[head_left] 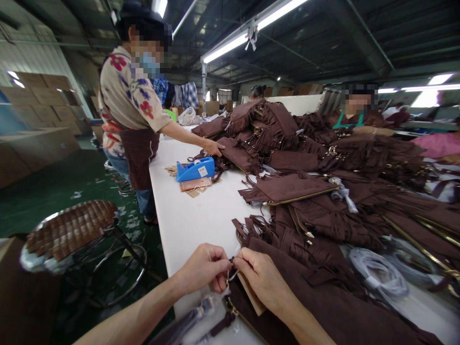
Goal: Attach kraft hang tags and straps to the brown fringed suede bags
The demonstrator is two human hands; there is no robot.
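My left hand [204, 266] and my right hand [259, 277] meet at the near edge of the white table [194, 215]. Both pinch a small pale string or loop [232, 275] at the corner of a brown fringed suede bag [323, 297]. A tan paper tag [251, 297] hangs under my right hand. A dark strap in clear plastic [201, 314] lies just below my left hand.
Several brown fringed bags [323, 158] are heaped across the table. A blue tape dispenser [196, 170] sits on brown tags. A person in a floral shirt [132, 110] reaches onto the pile; another person [355, 112] sits behind. A stool [72, 235] stands left. Clear plastic bags [377, 273] lie right.
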